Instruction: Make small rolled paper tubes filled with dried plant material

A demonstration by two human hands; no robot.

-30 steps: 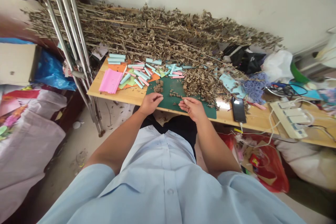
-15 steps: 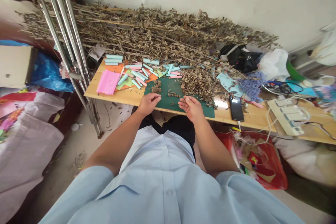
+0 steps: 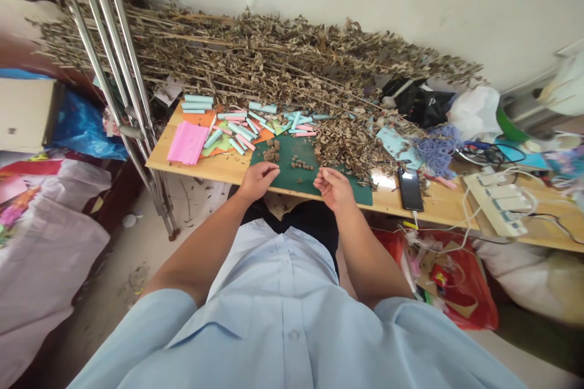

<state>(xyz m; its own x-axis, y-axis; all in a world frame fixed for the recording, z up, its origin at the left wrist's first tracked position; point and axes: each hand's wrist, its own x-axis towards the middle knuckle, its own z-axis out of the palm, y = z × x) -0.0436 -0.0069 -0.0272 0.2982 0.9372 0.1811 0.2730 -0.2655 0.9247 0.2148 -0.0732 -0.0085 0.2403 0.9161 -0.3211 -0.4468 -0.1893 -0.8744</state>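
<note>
A dark green mat (image 3: 287,179) lies at the front of the wooden table. Over its left edge is my left hand (image 3: 259,180), thumb and fingertips pinched together on something I cannot make out. My right hand (image 3: 335,187) is over the mat's right part, fingers curled and thumb against the index finger; what it holds, if anything, is too small to tell. Between the hands lie several small brown clumps (image 3: 301,163) in a loose row. Just beyond my left hand is a small brown pile (image 3: 272,151). A heap of dry leaves (image 3: 349,149) covers the mat's back right.
Dried stalks (image 3: 255,55) lie along the wall. Blue and pink paper rolls (image 3: 241,127) and a pink sheet (image 3: 187,142) are at left. A phone (image 3: 410,188), a power strip (image 3: 495,202) and purple yarn (image 3: 438,151) are at right. Metal crutches (image 3: 123,85) stand at the left.
My right hand has shifted very slightly to the right and its fingers are curled in more. My left hand stays in place.
</note>
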